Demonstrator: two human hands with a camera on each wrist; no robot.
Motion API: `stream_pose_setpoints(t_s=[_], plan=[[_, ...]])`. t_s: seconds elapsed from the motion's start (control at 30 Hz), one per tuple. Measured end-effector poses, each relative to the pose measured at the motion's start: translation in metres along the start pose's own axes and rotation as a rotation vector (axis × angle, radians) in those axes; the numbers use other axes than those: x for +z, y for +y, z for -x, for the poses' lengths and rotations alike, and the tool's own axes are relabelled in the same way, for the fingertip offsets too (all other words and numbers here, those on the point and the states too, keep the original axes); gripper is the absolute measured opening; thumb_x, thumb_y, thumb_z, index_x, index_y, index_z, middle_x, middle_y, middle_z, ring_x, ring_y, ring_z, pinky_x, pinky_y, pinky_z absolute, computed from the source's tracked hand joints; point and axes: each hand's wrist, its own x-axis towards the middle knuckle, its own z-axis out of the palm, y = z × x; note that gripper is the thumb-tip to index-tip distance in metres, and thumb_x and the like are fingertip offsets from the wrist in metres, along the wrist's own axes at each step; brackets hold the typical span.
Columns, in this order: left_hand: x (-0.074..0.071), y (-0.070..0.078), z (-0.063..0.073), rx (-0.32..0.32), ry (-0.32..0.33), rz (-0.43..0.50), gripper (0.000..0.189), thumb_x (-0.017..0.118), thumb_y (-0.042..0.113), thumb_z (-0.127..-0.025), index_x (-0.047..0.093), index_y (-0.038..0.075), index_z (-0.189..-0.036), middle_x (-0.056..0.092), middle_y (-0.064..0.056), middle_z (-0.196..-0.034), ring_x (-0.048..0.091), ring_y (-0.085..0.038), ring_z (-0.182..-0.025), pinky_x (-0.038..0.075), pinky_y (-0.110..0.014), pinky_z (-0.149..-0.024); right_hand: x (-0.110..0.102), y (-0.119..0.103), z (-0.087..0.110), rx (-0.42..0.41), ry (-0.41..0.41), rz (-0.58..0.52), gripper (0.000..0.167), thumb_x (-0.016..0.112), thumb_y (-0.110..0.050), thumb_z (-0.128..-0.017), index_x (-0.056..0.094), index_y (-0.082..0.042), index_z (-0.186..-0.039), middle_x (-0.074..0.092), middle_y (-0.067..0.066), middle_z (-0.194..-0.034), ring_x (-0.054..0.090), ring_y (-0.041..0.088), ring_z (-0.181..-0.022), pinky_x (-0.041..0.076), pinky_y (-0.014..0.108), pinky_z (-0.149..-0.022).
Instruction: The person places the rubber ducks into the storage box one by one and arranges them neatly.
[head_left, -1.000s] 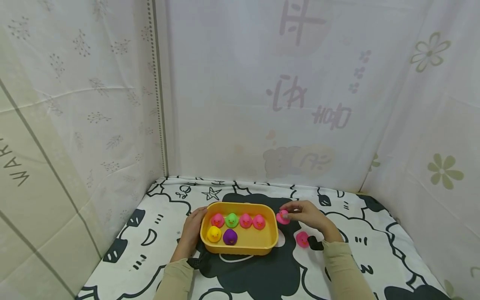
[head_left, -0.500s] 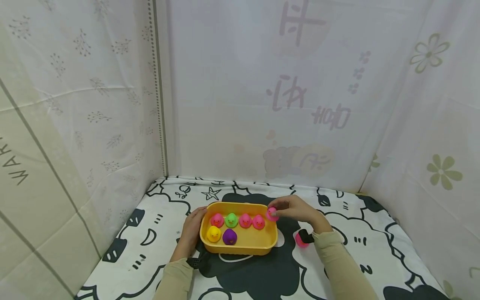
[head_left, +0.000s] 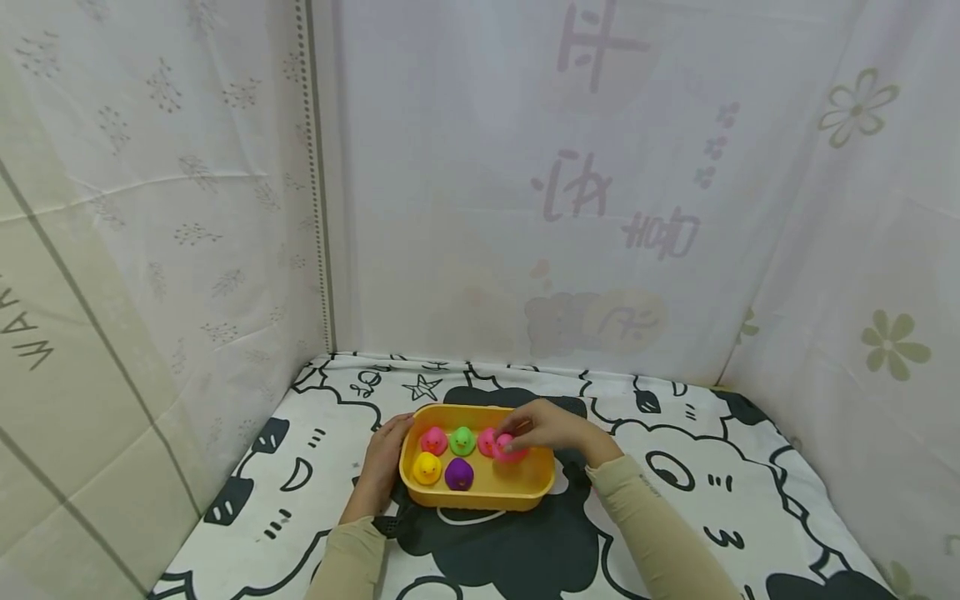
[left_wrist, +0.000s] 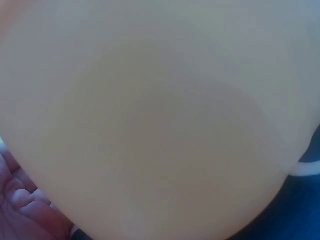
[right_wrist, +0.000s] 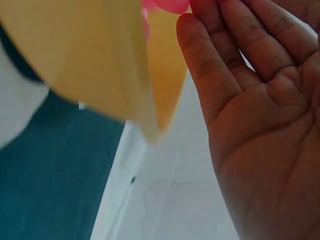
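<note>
My left hand (head_left: 384, 458) rests against the left side of a yellow plastic tray (head_left: 480, 502), its fingertips at the rim. In the left wrist view the tray's outer wall (left_wrist: 160, 120) fills most of the picture. My right hand (head_left: 551, 429) pinches a pink rubber duck (head_left: 507, 451) over the right half of the tray. Inside, a green duck (head_left: 462, 442), a yellow duck (head_left: 427, 468), a purple duck (head_left: 459, 474) and a pink duck (head_left: 433, 442) are visible. Another pink duck (head_left: 486, 442) is partly covered by the held one.
The tray stands on a black-and-white cartoon-print cloth (head_left: 720, 500). A white loop (head_left: 471, 518) shows at the tray's front edge. Patterned curtains (head_left: 480, 208) close in the back and both sides. The right sleeve (head_left: 652, 525) hides part of the cloth.
My right hand has carried the pink duck leftward from beside the tray to above its inside. The right forearm now covers the loose pink duck on the cloth. The left hand has stayed put.
</note>
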Motion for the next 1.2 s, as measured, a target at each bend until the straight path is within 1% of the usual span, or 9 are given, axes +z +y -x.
stream_pose_setpoints(t_s=[0.17,0.27,0.43,0.67,0.77,0.93,1.07,1.2], plan=[[0.0,-0.002,-0.001,0.008,0.002,-0.003,0.054,0.055,0.051,-0.098,0.06,0.013,-0.136,0.057,-0.011,-0.14,0.052,-0.029,-0.129,0.039,-0.048,-0.113,0.011,-0.006,-0.007,-0.01,-0.052,0.026,0.027,0.075,-0.026,-0.091,0.074,-0.017,-0.117,0.071,-0.01,-0.11,0.065,0.008,-0.106,0.055,0.025,-0.09],[0.0,-0.002,-0.002,0.006,0.005,0.0,0.053,0.055,0.051,-0.098,0.061,0.013,-0.135,0.058,-0.011,-0.139,0.053,-0.029,-0.129,0.039,-0.048,-0.113,0.014,-0.008,-0.008,-0.005,-0.06,0.054,0.026,0.076,-0.026,-0.09,0.075,-0.018,-0.115,0.07,-0.013,-0.108,0.064,0.007,-0.104,0.054,0.024,-0.089],[-0.001,-0.002,-0.002,-0.002,0.011,0.01,0.053,0.056,0.051,-0.097,0.062,0.013,-0.134,0.059,-0.011,-0.138,0.054,-0.029,-0.127,0.041,-0.048,-0.112,0.016,-0.011,-0.01,0.007,-0.076,0.066,0.024,0.077,-0.024,-0.09,0.075,-0.018,-0.113,0.069,-0.014,-0.108,0.063,0.007,-0.104,0.054,0.023,-0.09],[-0.003,-0.003,0.0,-0.004,0.003,0.009,0.054,0.056,0.051,-0.097,0.061,0.013,-0.135,0.058,-0.011,-0.139,0.053,-0.029,-0.128,0.04,-0.048,-0.112,0.014,-0.019,-0.014,0.015,-0.117,0.104,0.028,0.078,-0.025,-0.089,0.075,-0.017,-0.115,0.069,-0.016,-0.107,0.063,0.004,-0.103,0.053,0.022,-0.09],[-0.003,-0.003,0.0,-0.002,0.006,0.006,0.055,0.056,0.051,-0.097,0.061,0.013,-0.135,0.058,-0.011,-0.14,0.053,-0.029,-0.129,0.04,-0.048,-0.112,0.014,-0.021,-0.018,0.008,-0.132,0.107,0.027,0.078,-0.023,-0.088,0.075,-0.016,-0.114,0.07,-0.015,-0.107,0.063,0.004,-0.102,0.053,0.022,-0.09],[-0.003,-0.002,-0.001,-0.003,-0.004,0.004,0.056,0.056,0.052,-0.097,0.06,0.013,-0.137,0.056,-0.011,-0.141,0.052,-0.03,-0.13,0.039,-0.049,-0.113,0.02,-0.02,-0.025,-0.016,-0.19,0.123,0.021,0.079,-0.018,-0.088,0.075,-0.017,-0.108,0.069,-0.014,-0.102,0.063,0.003,-0.097,0.053,0.02,-0.088],[-0.002,-0.001,-0.001,0.003,-0.009,0.004,0.057,0.056,0.053,-0.097,0.06,0.013,-0.137,0.056,-0.011,-0.141,0.051,-0.03,-0.13,0.038,-0.049,-0.113,0.022,-0.021,-0.027,-0.02,-0.222,0.12,0.017,0.078,-0.015,-0.088,0.076,-0.016,-0.105,0.071,-0.012,-0.098,0.064,0.003,-0.092,0.055,0.02,-0.085],[-0.001,0.0,-0.001,0.006,0.001,-0.003,0.055,0.056,0.051,-0.097,0.06,0.012,-0.136,0.057,-0.011,-0.14,0.052,-0.03,-0.13,0.038,-0.049,-0.113,0.023,-0.021,-0.028,-0.022,-0.239,0.131,0.015,0.078,-0.014,-0.088,0.076,-0.015,-0.103,0.071,-0.01,-0.096,0.064,0.003,-0.088,0.055,0.02,-0.082]])
